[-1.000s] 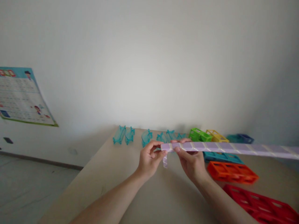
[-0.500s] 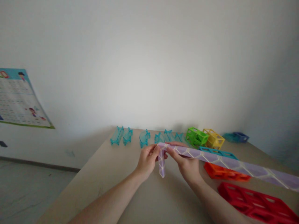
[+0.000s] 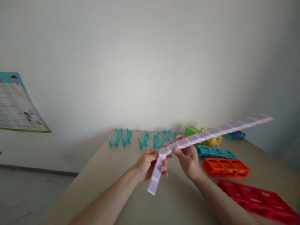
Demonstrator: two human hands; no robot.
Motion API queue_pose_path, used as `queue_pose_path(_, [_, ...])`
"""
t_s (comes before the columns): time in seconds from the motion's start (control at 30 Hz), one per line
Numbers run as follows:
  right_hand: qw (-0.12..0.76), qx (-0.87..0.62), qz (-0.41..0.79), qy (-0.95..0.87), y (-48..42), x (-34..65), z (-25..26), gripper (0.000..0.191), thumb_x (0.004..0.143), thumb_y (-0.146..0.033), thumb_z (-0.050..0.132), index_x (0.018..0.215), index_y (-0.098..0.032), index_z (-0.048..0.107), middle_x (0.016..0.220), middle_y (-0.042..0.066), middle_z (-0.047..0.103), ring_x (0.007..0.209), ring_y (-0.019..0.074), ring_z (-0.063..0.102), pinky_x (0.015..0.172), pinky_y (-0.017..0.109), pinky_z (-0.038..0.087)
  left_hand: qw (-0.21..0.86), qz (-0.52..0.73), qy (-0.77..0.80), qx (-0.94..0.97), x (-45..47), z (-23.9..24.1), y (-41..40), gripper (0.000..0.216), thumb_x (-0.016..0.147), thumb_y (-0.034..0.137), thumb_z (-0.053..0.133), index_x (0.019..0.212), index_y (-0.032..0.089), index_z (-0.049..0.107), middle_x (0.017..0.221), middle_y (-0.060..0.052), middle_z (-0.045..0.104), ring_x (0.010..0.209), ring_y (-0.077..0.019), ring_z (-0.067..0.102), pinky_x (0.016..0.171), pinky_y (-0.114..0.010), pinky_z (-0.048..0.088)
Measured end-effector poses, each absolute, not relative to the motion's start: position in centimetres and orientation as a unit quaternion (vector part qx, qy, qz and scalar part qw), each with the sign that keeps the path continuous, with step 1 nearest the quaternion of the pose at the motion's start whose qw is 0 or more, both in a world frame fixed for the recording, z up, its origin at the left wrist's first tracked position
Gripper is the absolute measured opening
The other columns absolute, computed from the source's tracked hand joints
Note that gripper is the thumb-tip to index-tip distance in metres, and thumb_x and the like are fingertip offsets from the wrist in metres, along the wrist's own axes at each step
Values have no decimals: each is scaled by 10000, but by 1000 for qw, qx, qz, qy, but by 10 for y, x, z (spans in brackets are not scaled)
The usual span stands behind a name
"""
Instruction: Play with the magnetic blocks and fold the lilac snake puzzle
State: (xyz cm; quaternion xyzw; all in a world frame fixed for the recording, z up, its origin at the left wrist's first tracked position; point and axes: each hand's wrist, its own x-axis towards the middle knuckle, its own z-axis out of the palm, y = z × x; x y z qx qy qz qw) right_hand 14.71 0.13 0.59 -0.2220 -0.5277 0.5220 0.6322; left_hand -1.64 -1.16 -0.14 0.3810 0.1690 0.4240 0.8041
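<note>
A long purple segmented twist toy (image 3: pixel 211 133) with white joints is held above the table. Its long part runs up and to the right; a short end section is bent down toward me at the left. My left hand (image 3: pixel 148 164) is closed around that bent end section. My right hand (image 3: pixel 187 157) grips the long part just right of the bend, fingers wrapped over it.
On the beige table (image 3: pixel 112 175) lie several clear teal pieces (image 3: pixel 142 139) along the far edge, green (image 3: pixel 192 131) and yellow (image 3: pixel 214 141) frame blocks, a teal frame (image 3: pixel 214 152), an orange frame (image 3: pixel 226 167) and a red frame (image 3: pixel 260 200) at the right. A poster (image 3: pixel 16 106) hangs left.
The bent end section has grown longer and swung toward me. The long part has tilted up at its right end. Both hands kept their grip.
</note>
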Motion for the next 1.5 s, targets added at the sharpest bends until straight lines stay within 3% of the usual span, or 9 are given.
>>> queue_pose_path(0.2, [591,-183,551,-560,-1,149,9,528,714,-396,751,1136,-245,471,818,44,690,687,234,638,676,375,483,856,296,145,399,-26,-1,-12,331,875,304,495,915,31,678,618,-25,500,436,-69,451,445,-243,514])
queue_pose_path(0.37, [538,-169,598,-570,-5,149,15,612,692,-472,746,1203,-233,511,759,33,677,553,186,589,540,305,452,887,228,88,392,-23,-3,-18,258,860,241,507,947,50,658,660,-32,513,488,-91,497,516,-284,541])
queue_pose_path(0.53, [535,-169,617,-552,-6,149,18,536,737,-465,703,1191,-237,533,770,26,657,600,169,570,542,273,433,878,270,69,390,-16,-8,-22,346,880,373,539,1016,66,622,775,-56,546,631,-112,549,695,-357,547])
queue_pose_path(0.83, [553,-124,619,-544,-1,146,9,401,730,-408,736,1028,-237,530,729,11,642,544,134,536,474,232,410,836,326,92,432,-11,-12,-21,322,724,272,751,937,53,649,787,-94,643,699,-180,638,814,-440,498])
queue_pose_path(0.97, [608,-149,579,-523,4,146,6,312,729,-326,756,946,-231,554,780,16,665,642,165,596,555,271,464,795,394,146,437,-13,-11,-16,298,675,262,789,880,78,674,821,-94,666,749,-219,669,784,-387,497])
queue_pose_path(1.13, [656,-173,540,-499,10,143,2,247,709,-248,771,871,-215,587,772,17,691,705,191,633,675,335,502,706,503,217,449,-13,-7,-9,329,648,281,809,890,99,682,807,-87,695,723,-202,682,728,-307,488])
queue_pose_path(1.27, [667,-198,528,-486,7,138,-1,263,677,-252,788,833,-202,583,731,13,687,624,182,615,604,330,488,638,571,233,462,-10,-8,-6,319,597,222,833,837,123,648,777,-58,697,730,-197,673,703,-290,478])
queue_pose_path(1.5, [697,-352,392,-487,-6,128,-10,320,633,-249,816,763,-203,527,677,-40,613,649,161,582,639,300,456,493,628,298,523,-17,-9,2,261,646,203,784,862,136,654,819,-46,700,762,-162,635,691,-252,464])
